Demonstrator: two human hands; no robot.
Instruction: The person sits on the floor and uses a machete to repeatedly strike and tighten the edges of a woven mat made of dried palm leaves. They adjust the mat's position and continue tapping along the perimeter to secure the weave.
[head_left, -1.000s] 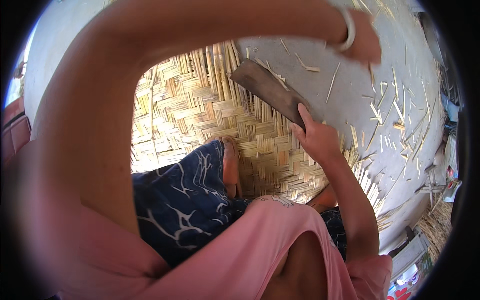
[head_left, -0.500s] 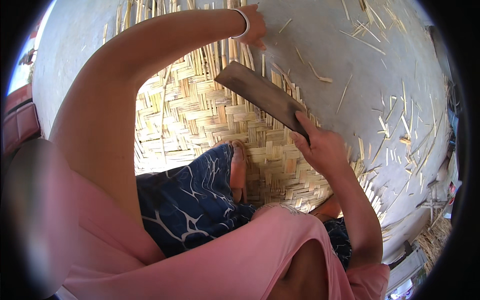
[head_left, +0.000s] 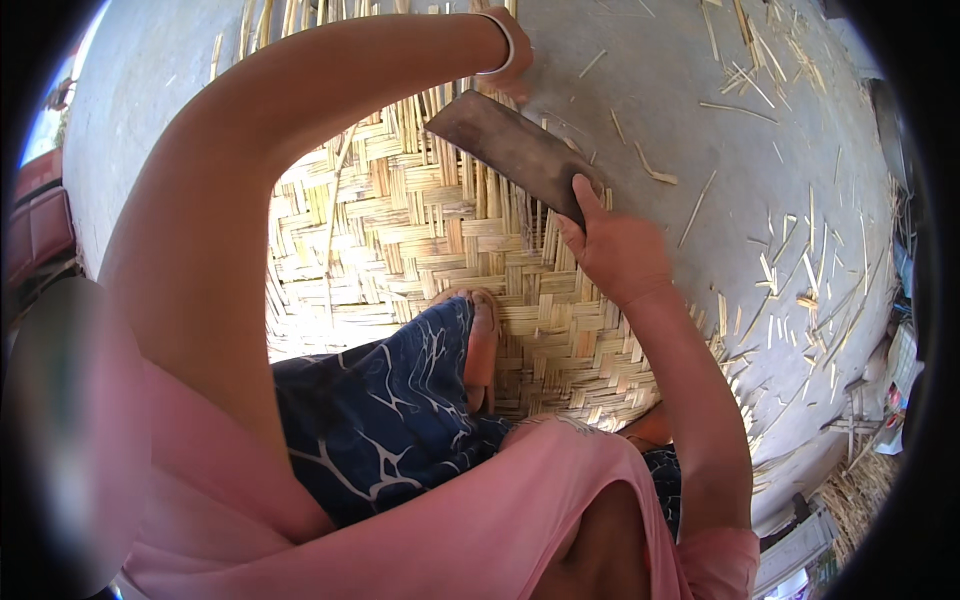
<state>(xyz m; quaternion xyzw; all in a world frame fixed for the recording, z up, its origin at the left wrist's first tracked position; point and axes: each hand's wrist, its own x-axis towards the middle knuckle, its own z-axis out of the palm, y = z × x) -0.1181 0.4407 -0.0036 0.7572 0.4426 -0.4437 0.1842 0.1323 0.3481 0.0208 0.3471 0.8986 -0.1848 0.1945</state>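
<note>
— Starting at the left edge, what shows first?

— A dark red thing [head_left: 40,215], cut off by the rim, standing on the grey concrete floor [head_left: 150,120]. Next comes the person's own left arm, arching up and across the whole view, its pink sleeve low in the picture.

— And beneath the arch?

— A woven bamboo mat [head_left: 400,240], pale strips crossed in a herringbone pattern, lying flat on the floor. Loose unwoven strips stick out past its far edge. A leg in dark blue patterned cloth [head_left: 390,420] rests on the near part, and a bare foot [head_left: 482,345] presses on the weave.

— Where does the left hand end up?

— The left hand [head_left: 515,70] sits at the mat's far edge, a white bangle [head_left: 498,45] on the wrist. Most of it is hidden behind the blade, so I cannot tell whether its fingers are spread or pinching a strip.

— Which blade?

— A broad, dark, flat chopping knife [head_left: 500,150], tilted so its tip lies just beside the left hand, over the mat's loose ends. The right hand [head_left: 615,250] is wrapped tight round its handle, thumb laid along the back.

— And farther right?

— Bare floor strewn with bamboo slivers [head_left: 800,270], thickest toward the right rim.
</note>
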